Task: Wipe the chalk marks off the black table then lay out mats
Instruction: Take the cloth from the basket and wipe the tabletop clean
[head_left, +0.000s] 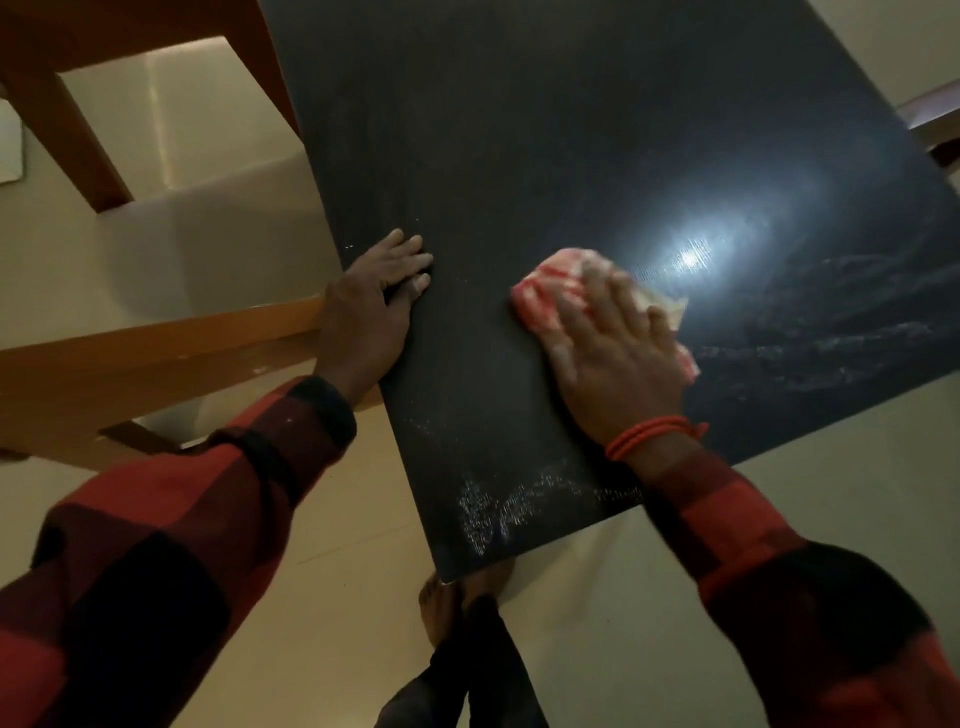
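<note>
One glossy black rectangular table (545, 156), one red-and-white crumpled cloth (550, 291), two hands. Right hand (618, 353) flat on cloth mid-table, fingers spread; left hand (369, 312) braced on left edge, fingers straight, close together. White chalk smears (493, 509) at near corner, fainter swirls (831, 332) right.

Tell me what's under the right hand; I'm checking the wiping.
A red-and-white cloth lies under the right hand, pressed on the black table. Any chalk beneath is hidden.

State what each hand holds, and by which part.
Neither grips anything. The right hand presses flat on top of the red-and-white cloth; the left hand rests flat on the table.
</note>
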